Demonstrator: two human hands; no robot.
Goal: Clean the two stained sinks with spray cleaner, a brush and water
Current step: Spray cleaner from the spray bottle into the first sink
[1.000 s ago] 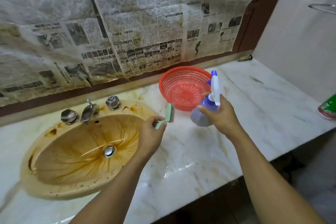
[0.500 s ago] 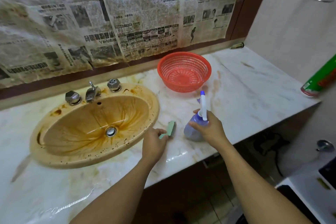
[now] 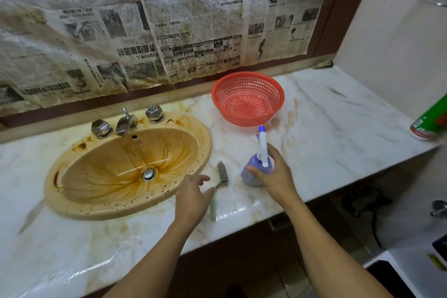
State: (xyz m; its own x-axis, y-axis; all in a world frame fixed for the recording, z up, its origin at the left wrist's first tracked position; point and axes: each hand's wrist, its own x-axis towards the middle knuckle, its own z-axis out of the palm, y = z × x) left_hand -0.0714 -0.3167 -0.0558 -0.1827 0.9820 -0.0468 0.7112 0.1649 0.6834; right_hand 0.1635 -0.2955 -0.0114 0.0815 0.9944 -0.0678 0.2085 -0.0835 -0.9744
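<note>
An oval sink [image 3: 72, 172], streaked brown and orange, is set in the marble counter [image 3: 338, 128] at the left, with a drain [image 3: 148, 174] and chrome taps [image 3: 125, 123] behind it. A green-handled brush [image 3: 221, 176] lies flat on the counter just right of the sink. My left hand [image 3: 193, 198] hovers over its handle with fingers apart, holding nothing. A purple spray bottle [image 3: 254, 174] with a white and blue trigger head stands on the counter right of the brush. My right hand [image 3: 275, 174] is wrapped around it.
A red plastic basket [image 3: 248, 99] sits behind the bottle near the wall. A green can [image 3: 430, 118] stands at the counter's right edge. Stained newspaper [image 3: 169, 19] covers the wall above. The counter's front edge runs just below my hands.
Both hands came down to the counter. The bottle now stands on the marble. My left hand has let go of the brush, which now lies flat.
</note>
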